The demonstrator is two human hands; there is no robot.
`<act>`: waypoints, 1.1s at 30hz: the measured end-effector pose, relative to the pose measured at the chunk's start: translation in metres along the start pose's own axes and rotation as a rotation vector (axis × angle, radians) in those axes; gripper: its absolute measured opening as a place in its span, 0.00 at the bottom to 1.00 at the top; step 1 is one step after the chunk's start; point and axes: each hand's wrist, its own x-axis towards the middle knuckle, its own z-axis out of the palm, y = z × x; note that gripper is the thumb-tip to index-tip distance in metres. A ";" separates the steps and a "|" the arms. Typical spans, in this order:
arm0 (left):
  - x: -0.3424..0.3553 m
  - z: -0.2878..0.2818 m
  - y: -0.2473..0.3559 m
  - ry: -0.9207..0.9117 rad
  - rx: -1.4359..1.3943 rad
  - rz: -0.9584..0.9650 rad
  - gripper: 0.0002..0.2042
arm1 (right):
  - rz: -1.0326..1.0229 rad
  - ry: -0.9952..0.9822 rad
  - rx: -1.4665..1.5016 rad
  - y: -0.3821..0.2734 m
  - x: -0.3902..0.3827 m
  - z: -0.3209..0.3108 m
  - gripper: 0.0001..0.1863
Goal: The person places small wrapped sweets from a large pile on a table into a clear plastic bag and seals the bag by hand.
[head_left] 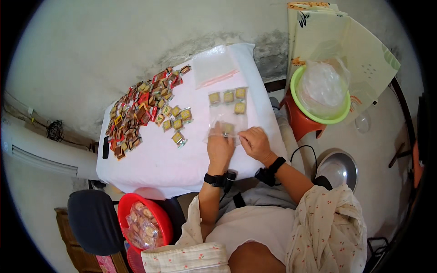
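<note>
Head view. White-clothed table [173,169], pushed near a stained wall. Left hand [220,150]: fingers at a clear plastic bag [241,120], beside 1 wrapped square biscuit [228,129] that shows through film; inside or beneath, cannot tell, nor whether the fingers grip. Right hand [256,143]: thumb and forefinger pinching the bag's near right edge.

Just beyond the bag, 4 wrapped yellow biscuits [228,96]: 3 in a row, 1 below the right end. These crowd its far side. Farther back, flat stack of clear bags [213,68], pinkish edge. Left: large mixed heap of wrapped snacks [136,109], brown, red, yellow; loose yellow packets [177,123] between heap and bag. Black flat rectangular object [105,148] at table's left edge.

Floor, right: red stool [300,119] under lime-green basin [297,101] of clear plastic; metal basin [350,175] nearer. Lower left: red tub [167,223] of packets, beside dark chair back [93,222].

Writing: wrappers printed, too small to read. Yellow biscuits carry a pale mark, illegible. Cream panels [321,38], upper right, show dark lettering-like strokes and orange patterning.
</note>
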 end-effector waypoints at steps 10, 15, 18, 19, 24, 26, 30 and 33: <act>0.001 0.015 -0.021 0.199 -0.041 0.240 0.12 | -0.034 0.014 -0.014 0.003 0.000 0.002 0.04; 0.021 0.018 -0.023 0.239 -0.022 0.251 0.08 | -0.013 -0.020 -0.014 0.000 0.001 -0.001 0.04; 0.033 0.023 -0.023 0.291 0.005 0.238 0.07 | -0.029 0.002 -0.012 0.001 0.000 0.003 0.04; 0.037 0.024 -0.022 0.285 0.020 0.213 0.07 | -0.028 0.001 -0.013 0.001 0.000 0.003 0.04; 0.035 0.023 -0.024 0.305 0.023 0.296 0.08 | -0.012 -0.014 -0.014 0.001 0.000 0.001 0.05; 0.030 0.022 -0.027 0.280 0.077 0.343 0.08 | -0.019 -0.016 -0.016 0.001 0.000 0.001 0.05; 0.016 0.026 -0.024 0.178 -0.004 0.238 0.07 | -0.026 0.003 -0.027 0.003 -0.001 0.001 0.04; 0.014 0.028 -0.025 0.129 -0.004 0.312 0.10 | -0.019 0.010 -0.023 0.002 0.000 0.001 0.04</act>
